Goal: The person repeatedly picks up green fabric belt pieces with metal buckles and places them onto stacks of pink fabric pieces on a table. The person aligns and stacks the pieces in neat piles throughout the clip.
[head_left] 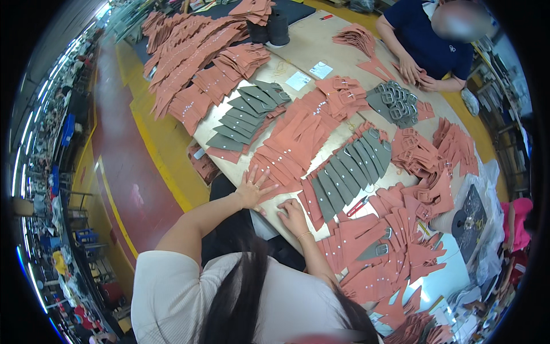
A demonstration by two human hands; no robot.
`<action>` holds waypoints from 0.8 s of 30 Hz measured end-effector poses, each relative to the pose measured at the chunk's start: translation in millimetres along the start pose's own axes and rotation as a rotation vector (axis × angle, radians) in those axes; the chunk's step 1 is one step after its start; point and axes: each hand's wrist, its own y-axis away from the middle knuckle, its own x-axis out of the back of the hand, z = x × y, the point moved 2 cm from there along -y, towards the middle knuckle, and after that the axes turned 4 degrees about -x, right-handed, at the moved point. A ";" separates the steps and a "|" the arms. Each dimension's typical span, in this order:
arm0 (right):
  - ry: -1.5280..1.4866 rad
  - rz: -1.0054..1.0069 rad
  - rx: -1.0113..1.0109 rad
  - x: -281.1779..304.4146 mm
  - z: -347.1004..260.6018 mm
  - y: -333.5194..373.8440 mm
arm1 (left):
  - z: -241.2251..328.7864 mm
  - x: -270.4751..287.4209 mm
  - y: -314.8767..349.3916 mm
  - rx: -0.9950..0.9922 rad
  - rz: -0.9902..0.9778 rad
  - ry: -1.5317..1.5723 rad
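My left hand [251, 191] lies with its fingers spread on the near end of a fanned row of coral-coloured flat pieces [293, 140], which look like leather and carry small white dots. Close to the table's edge, my right hand [294, 217] rests with loosely bent fingers, and nothing shows in it. Just right of it is a fanned row of dark green strap pieces [350, 172], with coral pieces along its near side. Red-handled thread snips [357, 206] lie beyond the right hand, beside that row. A second green row [243, 117] is farther left.
Coral stacks [197, 69] cover the table's far left, beside dark thread cones [278, 28]. Green buckled straps [395, 103] and coral buckled straps [418, 150] are piled to the right. Across the table, a co-worker's hands [411, 70] hold a coral piece. Clear plastic [490, 218] hangs at the right.
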 end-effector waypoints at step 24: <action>0.482 -0.089 -0.017 -23.3 14.5 -13.2 | 34.3 -10.7 57.8 0.103 0.387 -0.017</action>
